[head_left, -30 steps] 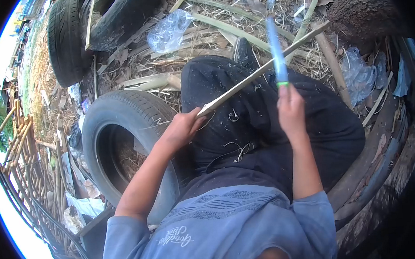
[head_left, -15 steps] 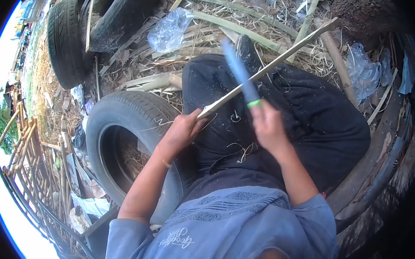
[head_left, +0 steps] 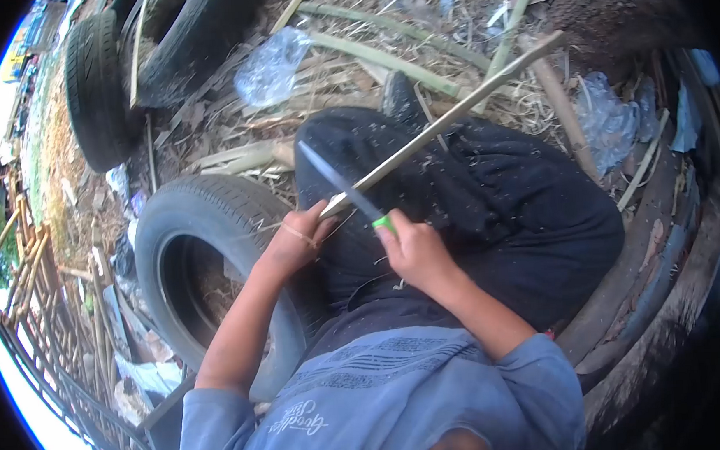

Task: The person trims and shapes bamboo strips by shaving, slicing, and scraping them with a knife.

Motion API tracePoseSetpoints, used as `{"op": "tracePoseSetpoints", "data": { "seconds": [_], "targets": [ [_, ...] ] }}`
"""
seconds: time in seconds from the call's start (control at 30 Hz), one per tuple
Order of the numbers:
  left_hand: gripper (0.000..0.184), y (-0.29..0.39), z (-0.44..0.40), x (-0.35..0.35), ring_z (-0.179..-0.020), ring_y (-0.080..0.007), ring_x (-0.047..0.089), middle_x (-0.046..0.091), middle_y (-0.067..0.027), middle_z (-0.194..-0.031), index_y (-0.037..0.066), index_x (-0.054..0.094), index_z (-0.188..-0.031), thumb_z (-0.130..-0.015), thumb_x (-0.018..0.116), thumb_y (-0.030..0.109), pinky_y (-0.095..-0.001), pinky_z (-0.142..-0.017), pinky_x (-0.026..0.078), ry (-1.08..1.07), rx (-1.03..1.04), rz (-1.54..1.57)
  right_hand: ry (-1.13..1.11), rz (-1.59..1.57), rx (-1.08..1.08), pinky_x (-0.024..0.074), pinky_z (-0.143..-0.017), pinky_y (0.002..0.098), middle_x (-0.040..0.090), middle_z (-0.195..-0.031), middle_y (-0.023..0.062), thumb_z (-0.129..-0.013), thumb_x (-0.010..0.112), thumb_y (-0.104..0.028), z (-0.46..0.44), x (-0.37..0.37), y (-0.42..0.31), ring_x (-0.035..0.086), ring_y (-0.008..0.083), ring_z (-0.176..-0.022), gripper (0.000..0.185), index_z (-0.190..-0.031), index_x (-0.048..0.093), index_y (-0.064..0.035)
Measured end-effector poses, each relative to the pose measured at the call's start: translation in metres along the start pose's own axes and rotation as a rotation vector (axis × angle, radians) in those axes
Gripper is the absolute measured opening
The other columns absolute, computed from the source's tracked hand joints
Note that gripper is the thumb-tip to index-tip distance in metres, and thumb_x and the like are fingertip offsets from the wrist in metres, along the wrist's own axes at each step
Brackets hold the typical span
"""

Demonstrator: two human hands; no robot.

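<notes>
My left hand [head_left: 299, 237] is closed around the near end of a long bamboo strip [head_left: 436, 127], which slants up and away to the right over my dark trousers. My right hand [head_left: 415, 250] grips a knife [head_left: 336, 177] by its bright green handle. The blade crosses the strip just beyond my left fingers, its tip pointing up and left. Whether the edge bites into the bamboo I cannot tell. A thin curl or fibre shows beside my left fingers. Small pale shavings dot the trousers [head_left: 532, 206].
A tyre [head_left: 202, 202] lies close against my left side; two more tyres [head_left: 95, 93] stand farther off. Split bamboo pieces [head_left: 391, 58], straw and plastic bags [head_left: 272, 69] litter the ground ahead. At right are a rough trunk [head_left: 611, 12] and another plastic bag [head_left: 609, 119].
My right hand has brought the knife left and nearer my left hand, with the blade now across the strip close to its held end. The whole view has shifted slightly.
</notes>
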State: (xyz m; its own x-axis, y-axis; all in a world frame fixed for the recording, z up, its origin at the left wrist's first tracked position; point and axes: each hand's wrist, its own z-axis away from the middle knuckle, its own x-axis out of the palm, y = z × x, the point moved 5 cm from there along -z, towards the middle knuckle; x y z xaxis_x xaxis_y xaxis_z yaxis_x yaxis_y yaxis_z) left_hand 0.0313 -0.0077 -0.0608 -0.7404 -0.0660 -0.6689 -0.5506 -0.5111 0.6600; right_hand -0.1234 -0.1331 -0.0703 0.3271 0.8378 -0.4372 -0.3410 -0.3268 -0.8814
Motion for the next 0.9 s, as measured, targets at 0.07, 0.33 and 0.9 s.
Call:
{"op": "tracePoseSetpoints", "data": {
  "seconds": [0.07,0.33,0.9],
  "targets": [
    [0.019,-0.002,0.002,-0.001,-0.074,-0.0484,0.057,0.058,-0.0273,-0.072,0.003,0.052,-0.1,-0.093,0.059,0.019,-0.0512,-0.062,0.043,-0.024,-0.098,-0.009,-0.004,-0.075,0.034,0.0471,-0.055,0.0529,0.059,-0.062,0.0226,-0.097,0.051,-0.027,-0.002,-0.01,-0.001,0.061,0.0446,-0.065,0.025,-0.086,0.05,-0.004],
    [0.017,-0.006,0.0,0.002,-0.07,-0.0477,0.056,0.057,-0.027,-0.07,0.001,0.054,-0.098,-0.092,0.058,0.017,-0.0499,-0.06,0.042,-0.003,-0.05,0.012,0.466,0.038,0.096,0.0429,-0.053,0.0457,0.056,-0.062,0.0219,-0.099,0.046,-0.028,-0.03,-0.169,0.028,0.061,0.0402,-0.06,0.033,-0.086,0.053,0.0013],
    [0.016,-0.001,-0.002,0.003,-0.067,-0.0464,0.058,0.057,-0.0267,-0.069,-0.001,0.057,-0.102,-0.091,0.057,0.012,-0.0466,-0.059,0.045,0.021,-0.076,-0.022,0.456,-0.015,0.099,0.0462,-0.052,0.0405,0.057,-0.06,0.019,-0.099,0.048,-0.029,-0.051,-0.188,0.061,0.061,0.0311,-0.055,0.033,-0.086,0.054,0.0004]
  ]
}}
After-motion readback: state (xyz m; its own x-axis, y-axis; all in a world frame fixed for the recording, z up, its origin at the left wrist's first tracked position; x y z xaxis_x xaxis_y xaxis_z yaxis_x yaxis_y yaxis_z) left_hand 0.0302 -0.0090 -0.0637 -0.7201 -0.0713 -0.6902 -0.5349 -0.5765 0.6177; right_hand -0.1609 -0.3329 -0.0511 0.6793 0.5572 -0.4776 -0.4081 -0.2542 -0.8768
